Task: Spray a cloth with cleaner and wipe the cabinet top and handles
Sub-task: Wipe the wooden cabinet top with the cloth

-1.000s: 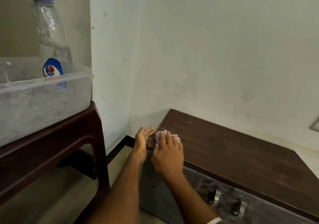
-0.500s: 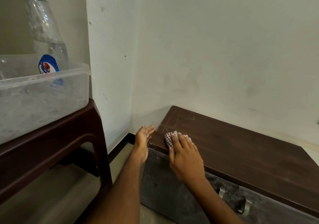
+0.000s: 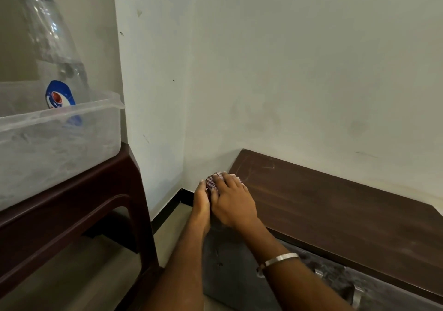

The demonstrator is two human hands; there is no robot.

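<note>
Cloth (image 3: 212, 181): checked, on cabinet top (image 3: 335, 205) L corner, under right hand (image 3: 231, 201), fingers flat pressing it. Left hand (image 3: 201, 199): fingers straight, beside cloth, grips nothing.

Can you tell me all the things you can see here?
cloth: one, checked red and white, at the left end of the cabinet top, under the right hand
cabinet: one, dark brown top, grey front, against the wall
handle: one, metal, on the cabinet front
bottle: one, clear, blue cap, standing in the tub
tub: one, clear plastic, on the stool
stool: one, dark brown, left
bangle: one, silver, right wrist
left hand: open, beside the cloth
right hand: pressing the cloth
</note>
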